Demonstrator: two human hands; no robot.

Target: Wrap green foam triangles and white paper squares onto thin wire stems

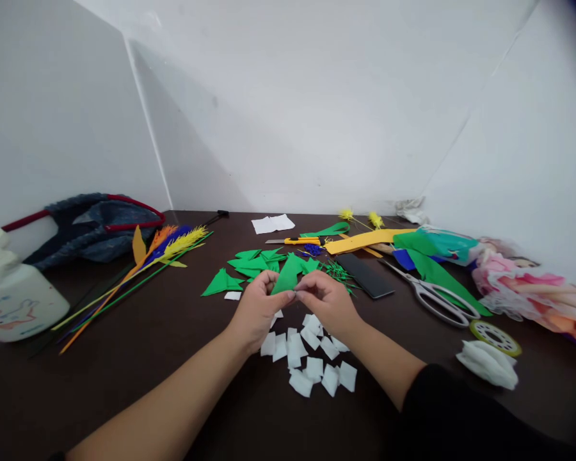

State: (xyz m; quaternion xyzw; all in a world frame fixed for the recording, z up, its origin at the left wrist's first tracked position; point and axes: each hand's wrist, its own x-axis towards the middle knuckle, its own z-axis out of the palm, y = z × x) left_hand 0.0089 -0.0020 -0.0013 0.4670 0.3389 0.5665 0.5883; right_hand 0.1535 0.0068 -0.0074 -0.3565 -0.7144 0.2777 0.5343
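Between my two hands is a green paper leaf [287, 274], held up over the dark table. My left hand [259, 304] pinches its lower left side with thumb and fingers. At its bottom corner, the fingertips of my right hand [327, 301] are closed on it too; what else they may hold is too small to make out. More green paper leaves [249, 261] lie just behind and to the left. Small white tissue squares [295, 349] are scattered under and in front of my hands. Thin green cut strips [336, 272] lie beside my right hand.
Right: black phone [365, 275], scissors [436, 298], tape roll [496, 337], white tissue wad [487, 363], dolls [523, 282]. Behind: yellow utility knife [297, 241], yellow strip [365, 240], white paper [272, 223]. Left: colored paper stalks [139, 275], white bottle [16, 291], dark cloth with red rim [100, 227].
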